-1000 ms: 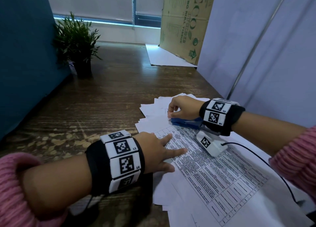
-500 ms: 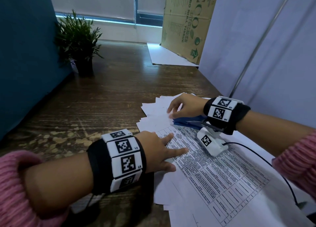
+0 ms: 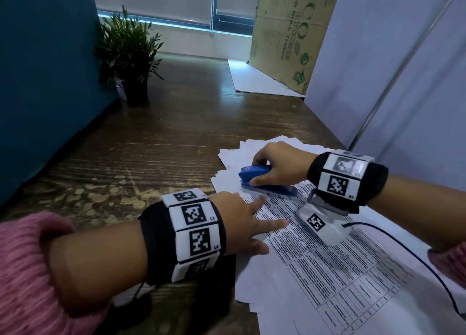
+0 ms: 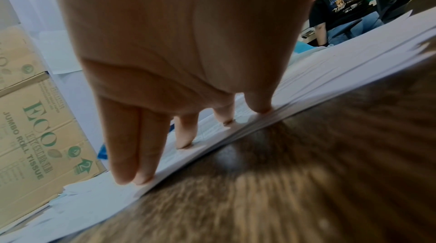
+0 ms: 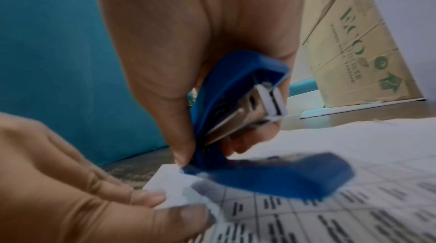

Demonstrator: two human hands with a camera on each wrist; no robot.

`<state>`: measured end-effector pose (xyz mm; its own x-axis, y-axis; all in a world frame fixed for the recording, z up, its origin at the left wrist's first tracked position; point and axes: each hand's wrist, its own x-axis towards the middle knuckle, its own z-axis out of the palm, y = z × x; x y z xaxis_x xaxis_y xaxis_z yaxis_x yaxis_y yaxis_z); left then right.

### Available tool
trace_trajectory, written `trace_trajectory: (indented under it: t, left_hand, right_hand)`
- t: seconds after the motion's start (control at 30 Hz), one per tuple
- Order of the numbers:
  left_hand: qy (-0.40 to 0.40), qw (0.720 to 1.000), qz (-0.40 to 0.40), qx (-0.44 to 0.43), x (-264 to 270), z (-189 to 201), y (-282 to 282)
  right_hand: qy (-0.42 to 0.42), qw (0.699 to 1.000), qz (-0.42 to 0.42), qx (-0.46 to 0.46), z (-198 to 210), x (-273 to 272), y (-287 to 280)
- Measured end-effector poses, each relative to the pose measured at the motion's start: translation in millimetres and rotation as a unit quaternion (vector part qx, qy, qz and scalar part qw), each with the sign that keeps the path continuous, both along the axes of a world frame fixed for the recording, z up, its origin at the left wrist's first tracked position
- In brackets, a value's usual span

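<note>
Head: the blue stapler (image 3: 254,173) is held in the curled grip of the right hand (image 3: 280,158). It is laid left to right on the papers (image 3: 327,271), just beyond the left hand (image 3: 237,221).
Left wrist: the papers are pressed down by straight fingers (image 4: 122,144).
Right wrist: the stapler is seen wide open.

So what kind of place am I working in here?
Probably an office desk or cubicle: a wooden desktop flanked by partition panels, printed table sheets under the left hand, a blue stapler gripped by the right hand, a small potted plant in the corner.
</note>
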<state>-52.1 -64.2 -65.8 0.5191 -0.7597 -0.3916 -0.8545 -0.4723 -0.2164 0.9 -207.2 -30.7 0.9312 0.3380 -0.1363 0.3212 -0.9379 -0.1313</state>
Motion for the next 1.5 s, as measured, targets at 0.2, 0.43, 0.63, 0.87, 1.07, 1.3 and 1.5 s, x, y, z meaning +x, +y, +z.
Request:
trace_trajectory:
  t: [0.2, 0.43, 0.63, 0.87, 1.07, 1.3, 1.5]
  left_hand:
    - [0.000, 1.000, 0.001, -0.008, -1.2, 0.8, 0.4]
    - [0.004, 1.000, 0.006, -0.009, -1.4, -0.2, 0.1]
    - [0.030, 0.999, 0.003, -0.019, 0.1, -2.1, -0.1]
    - [0.035, 0.999, 0.010, -0.022, -1.6, -0.8, 0.5]
    - [0.030, 0.999, 0.003, -0.046, -0.4, -5.2, 2.5]
    - [0.020, 0.999, -0.001, -0.047, -0.2, -5.8, 2.7]
    - [0.026, 0.999, -0.002, -0.042, -0.3, -4.8, 2.0]
  right_hand:
    - [-0.006, 1.000, -0.001, -0.021, -7.3, 6.3, 15.3]
    - [0.000, 1.000, -0.016, -0.020, -6.0, 3.9, 9.5]
    - [0.008, 0.999, -0.034, -0.015, -7.0, 4.6, 15.9]
    - [0.045, 0.996, -0.077, -0.002, -0.5, 10.3, 22.8]
    - [-0.041, 0.998, -0.020, -0.048, -10.4, -1.7, 28.3]
    - [0.013, 0.995, -0.097, 0.032, -12.5, 3.8, 22.6]
    - [0.043, 0.985, -0.144, 0.084, -11.0, 5.3, 20.4]
